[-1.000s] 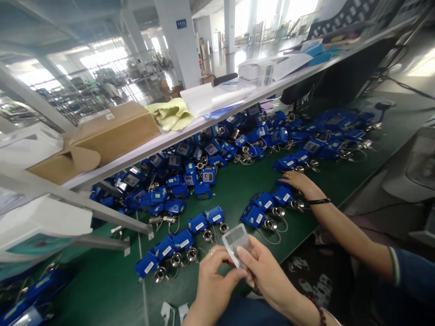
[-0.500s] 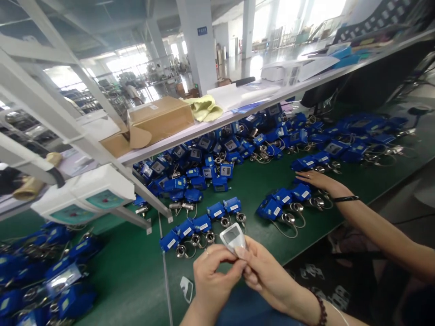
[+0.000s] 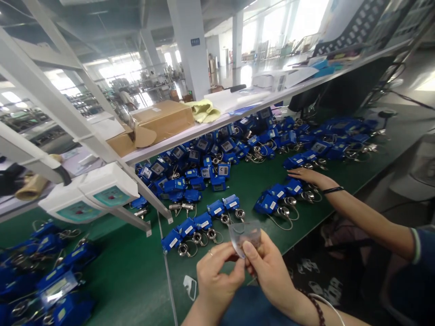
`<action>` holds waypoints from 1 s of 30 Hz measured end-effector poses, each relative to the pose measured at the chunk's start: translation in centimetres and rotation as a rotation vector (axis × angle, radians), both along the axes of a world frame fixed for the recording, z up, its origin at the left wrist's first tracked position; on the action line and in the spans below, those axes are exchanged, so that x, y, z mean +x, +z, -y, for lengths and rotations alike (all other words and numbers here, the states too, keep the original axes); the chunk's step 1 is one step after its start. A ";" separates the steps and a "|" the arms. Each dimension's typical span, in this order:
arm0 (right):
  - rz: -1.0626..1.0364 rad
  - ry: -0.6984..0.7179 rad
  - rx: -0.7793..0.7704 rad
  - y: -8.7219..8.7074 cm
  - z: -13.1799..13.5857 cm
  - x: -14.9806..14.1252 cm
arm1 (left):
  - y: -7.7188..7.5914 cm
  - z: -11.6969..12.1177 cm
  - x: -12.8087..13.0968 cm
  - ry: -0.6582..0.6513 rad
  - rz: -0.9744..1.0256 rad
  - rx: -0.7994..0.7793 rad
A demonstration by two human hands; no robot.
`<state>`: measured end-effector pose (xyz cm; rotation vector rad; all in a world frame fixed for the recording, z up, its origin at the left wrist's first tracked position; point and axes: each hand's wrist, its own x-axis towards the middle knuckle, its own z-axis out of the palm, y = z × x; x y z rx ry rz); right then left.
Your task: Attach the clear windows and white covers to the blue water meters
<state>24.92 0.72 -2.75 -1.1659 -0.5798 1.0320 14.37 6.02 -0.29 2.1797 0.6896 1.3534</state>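
Note:
A thin, see-through grey film sticker (image 3: 240, 232) is in front of me, pinched between thumb and fingers of my right hand (image 3: 270, 267). At its lower left edge, the thumb and forefinger of my left hand (image 3: 219, 276) close together on it; the exact contact is partly hidden. Just beyond my hands stands a row of blue box-shaped meters (image 3: 186, 227) with white labels and round metal fittings (image 3: 197, 238). A white cut-out frame piece (image 3: 190, 287) lies on the green tabletop (image 3: 129, 276) left of my left hand.
A co-worker's hand (image 3: 307, 175) rests by another row of blue meters (image 3: 267, 203) on the right. Many more meters are heaped under the shelf (image 3: 176, 147). A cardboard box (image 3: 166, 118) and yellow cloth (image 3: 204, 111) sit on it. White cut-outs (image 3: 331, 290) lie below the table edge.
The white-framed face of the piece in my hands is no longer seen; a see-through film shows there now. My right hand has turned slightly. The view has shifted a little right.

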 end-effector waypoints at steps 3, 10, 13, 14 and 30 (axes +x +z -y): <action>0.153 -0.122 0.068 -0.3 0.5 -0.2 | -0.2 0.2 0.1 -0.026 0.005 -0.074; 0.551 -0.164 0.156 -0.7 1.0 1.4 | -0.5 -0.4 -0.1 0.015 0.002 -0.204; 0.604 0.091 0.157 -0.4 1.3 1.8 | -0.6 -0.4 0.1 -0.058 -0.051 -0.228; 0.570 0.119 0.109 -0.4 1.3 1.9 | -0.7 -0.4 0.2 -0.097 -0.052 -0.262; 1.222 -0.297 0.248 -2.4 1.7 4.7 | -5.5 0.0 5.5 -0.227 0.187 -1.125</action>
